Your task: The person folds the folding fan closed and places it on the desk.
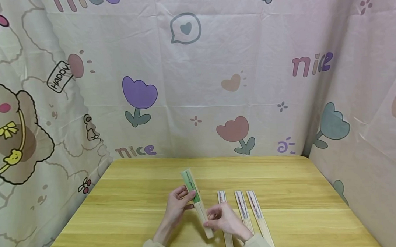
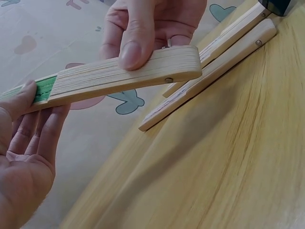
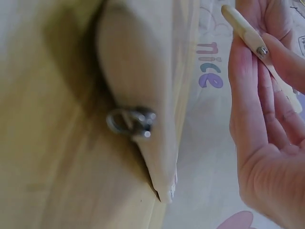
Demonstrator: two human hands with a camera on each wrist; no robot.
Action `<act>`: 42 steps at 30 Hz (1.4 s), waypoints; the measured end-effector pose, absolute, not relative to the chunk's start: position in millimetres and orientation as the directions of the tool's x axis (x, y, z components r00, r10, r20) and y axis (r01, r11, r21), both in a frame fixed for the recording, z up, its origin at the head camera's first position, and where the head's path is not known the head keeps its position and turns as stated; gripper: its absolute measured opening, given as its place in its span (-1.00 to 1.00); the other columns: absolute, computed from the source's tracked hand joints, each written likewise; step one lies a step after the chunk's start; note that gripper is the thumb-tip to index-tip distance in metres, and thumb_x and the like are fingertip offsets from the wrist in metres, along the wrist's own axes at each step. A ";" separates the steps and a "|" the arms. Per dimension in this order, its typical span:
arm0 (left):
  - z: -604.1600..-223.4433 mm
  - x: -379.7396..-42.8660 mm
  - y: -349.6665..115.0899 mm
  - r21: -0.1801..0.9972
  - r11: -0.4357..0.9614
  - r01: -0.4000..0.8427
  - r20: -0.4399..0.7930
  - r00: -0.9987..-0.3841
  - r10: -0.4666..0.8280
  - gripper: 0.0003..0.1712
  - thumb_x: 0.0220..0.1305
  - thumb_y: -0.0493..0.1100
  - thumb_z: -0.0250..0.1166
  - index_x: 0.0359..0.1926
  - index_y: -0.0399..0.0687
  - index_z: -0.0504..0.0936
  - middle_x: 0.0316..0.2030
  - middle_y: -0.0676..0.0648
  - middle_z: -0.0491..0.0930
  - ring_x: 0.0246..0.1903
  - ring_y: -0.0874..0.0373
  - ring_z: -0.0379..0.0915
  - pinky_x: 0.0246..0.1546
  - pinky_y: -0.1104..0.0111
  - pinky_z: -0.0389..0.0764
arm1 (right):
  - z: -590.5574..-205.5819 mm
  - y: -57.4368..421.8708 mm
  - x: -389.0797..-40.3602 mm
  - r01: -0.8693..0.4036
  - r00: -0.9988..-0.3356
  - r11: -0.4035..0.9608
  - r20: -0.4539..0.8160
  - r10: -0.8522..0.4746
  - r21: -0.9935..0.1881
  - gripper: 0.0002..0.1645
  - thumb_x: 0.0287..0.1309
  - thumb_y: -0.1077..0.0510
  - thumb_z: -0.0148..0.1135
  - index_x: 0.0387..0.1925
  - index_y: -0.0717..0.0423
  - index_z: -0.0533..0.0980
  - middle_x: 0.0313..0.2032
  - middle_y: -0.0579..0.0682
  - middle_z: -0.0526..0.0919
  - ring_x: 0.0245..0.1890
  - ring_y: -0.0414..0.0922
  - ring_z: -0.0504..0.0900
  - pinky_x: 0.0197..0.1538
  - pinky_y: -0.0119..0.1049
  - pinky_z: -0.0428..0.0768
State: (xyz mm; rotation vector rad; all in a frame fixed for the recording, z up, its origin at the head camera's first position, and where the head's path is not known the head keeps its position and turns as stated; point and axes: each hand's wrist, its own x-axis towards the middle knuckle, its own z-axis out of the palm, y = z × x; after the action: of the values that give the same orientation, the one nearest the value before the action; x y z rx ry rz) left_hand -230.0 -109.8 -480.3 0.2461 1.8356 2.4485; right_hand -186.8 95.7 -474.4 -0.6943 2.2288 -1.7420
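A folded wooden folding fan [image 1: 200, 210] with a green section at its upper end is held in the air, tilted, by both hands. My left hand [image 1: 177, 203] grips it at the green part, thumb on top and fingers beneath. Near the riveted lower end, my right hand [image 1: 226, 220] pinches it between thumb and fingers. In the left wrist view the fan's stacked ribs [image 2: 109, 76] lie closed together. The right wrist view shows its rivet [image 3: 261, 51] near the right thumb.
Three more folded fans lie on the wooden table [image 1: 137, 188]: one fan [image 1: 222, 197] partly behind my right hand, a middle fan [image 1: 242, 205] and a right-hand fan [image 1: 256, 207]. A printed cloth [image 1: 182, 72] hangs behind and at both sides.
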 end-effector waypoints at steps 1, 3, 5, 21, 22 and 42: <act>-480.5 -230.3 -109.9 0.958 -0.283 0.040 0.086 -0.985 0.152 -0.72 0.33 -0.37 0.29 0.04 -0.35 0.55 -0.33 0.14 0.77 -0.32 0.27 0.72 -0.32 0.40 0.85 | -474.4 95.5 -186.2 -0.202 -0.861 0.173 0.091 -0.500 -0.964 -0.72 0.05 0.36 0.44 -0.19 0.42 0.61 -0.43 0.32 0.71 -0.56 -0.31 0.62 -0.45 -0.48 0.76; -480.8 -230.8 -110.2 0.960 -0.277 0.043 0.088 -0.984 0.152 -0.74 0.33 -0.37 0.29 0.02 -0.33 0.56 -0.34 0.15 0.76 -0.32 0.27 0.71 -0.32 0.41 0.85 | -473.5 95.0 -185.0 -0.153 -0.857 0.151 0.055 -0.512 -0.977 -0.65 0.05 0.40 0.41 -0.09 0.41 0.55 -0.40 0.29 0.70 -0.52 -0.27 0.64 -0.42 -0.48 0.76; -481.7 -232.0 -111.3 0.962 -0.273 0.031 0.078 -0.984 0.163 -0.75 0.35 -0.35 0.28 0.03 -0.32 0.55 -0.33 0.16 0.76 -0.33 0.28 0.70 -0.31 0.41 0.85 | -472.8 94.5 -183.3 -0.106 -0.854 0.135 0.020 -0.520 -0.985 -0.56 0.04 0.43 0.40 -0.02 0.36 0.49 -0.38 0.23 0.70 -0.50 -0.21 0.65 -0.40 -0.44 0.77; -481.9 -247.1 -134.0 0.978 -0.198 -0.067 0.017 -0.920 0.391 -0.39 0.46 -0.30 0.16 0.35 -0.62 0.19 -0.19 0.16 0.70 -0.21 0.28 0.68 -0.13 0.35 0.85 | -475.2 86.5 -170.9 0.136 -0.832 0.088 -0.162 -0.530 -0.987 -0.43 -0.02 0.57 0.32 0.03 0.22 0.36 -0.43 0.03 0.56 -0.49 -0.11 0.66 -0.34 -0.14 0.87; -482.4 -247.9 -134.7 0.980 -0.191 -0.063 0.020 -0.916 0.401 -0.38 0.45 -0.31 0.17 0.35 -0.62 0.18 -0.17 0.15 0.70 -0.20 0.26 0.68 -0.13 0.33 0.85 | -475.4 86.3 -170.8 0.141 -0.831 0.101 -0.173 -0.529 -0.985 -0.43 -0.02 0.56 0.32 0.02 0.22 0.36 -0.43 0.04 0.57 -0.49 -0.10 0.66 -0.35 -0.14 0.87; -493.0 -262.1 -135.8 0.999 -0.025 0.024 0.032 -0.914 0.404 -0.22 0.29 -0.40 0.30 0.45 -0.39 0.15 -0.08 -0.21 0.60 -0.29 0.20 0.68 -0.18 0.24 0.87 | -479.1 81.9 -177.3 0.221 -0.797 0.195 -0.292 -0.528 -0.956 -0.47 -0.01 0.62 0.27 -0.05 0.26 0.32 -0.47 0.10 0.57 -0.55 -0.06 0.63 -0.41 -0.16 0.86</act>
State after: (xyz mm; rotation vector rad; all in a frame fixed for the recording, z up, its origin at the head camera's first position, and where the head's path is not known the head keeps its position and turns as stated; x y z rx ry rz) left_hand -262.1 -135.8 -493.0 0.4526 1.9837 2.0232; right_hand -177.3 81.9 -479.1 -0.2862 1.8913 -1.6600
